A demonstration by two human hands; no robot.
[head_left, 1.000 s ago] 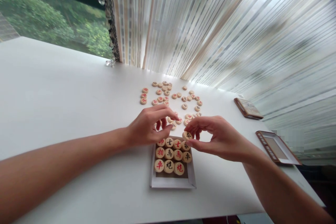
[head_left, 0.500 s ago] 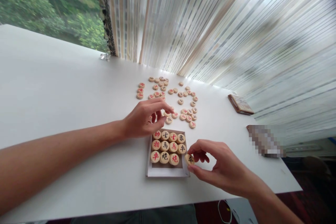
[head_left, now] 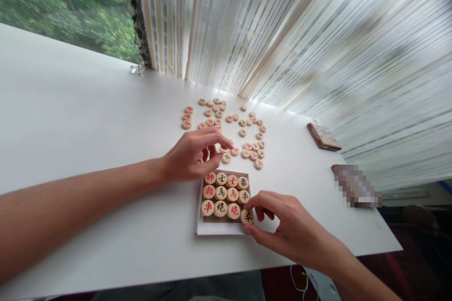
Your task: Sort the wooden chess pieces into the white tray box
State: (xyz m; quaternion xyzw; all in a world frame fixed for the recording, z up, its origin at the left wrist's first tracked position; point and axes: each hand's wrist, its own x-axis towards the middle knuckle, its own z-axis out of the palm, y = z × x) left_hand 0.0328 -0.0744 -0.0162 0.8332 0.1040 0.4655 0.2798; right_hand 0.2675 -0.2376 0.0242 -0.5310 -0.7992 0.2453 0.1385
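Note:
My right hand (head_left: 286, 225) pinches a round wooden xiangqi piece (head_left: 247, 217) with a black character between thumb and fingertips. That piece is at the right end of the front row in a shallow white box (head_left: 221, 229). Red and black pieces fill the rows behind, among them a red cannon piece (head_left: 233, 210) just left of the held one. My left hand (head_left: 196, 155) hovers by the box's back left corner, thumb and index finger apart, other fingers curled. Close to its fingertips lie a black-marked piece (head_left: 226, 157) and a red-marked piece (head_left: 234, 151); its palm hides some others.
Several loose pieces (head_left: 254, 155) are scattered over the white table (head_left: 123, 240) behind the box. Toward the right edge lie a flat brown box (head_left: 324, 136) and a blurred-out object (head_left: 356, 187). A string curtain (head_left: 226, 23) hangs along the back.
My right hand has moved left with the black-marked piece, from beside the box's right wall to inside it. My left hand has stayed nearly in place.

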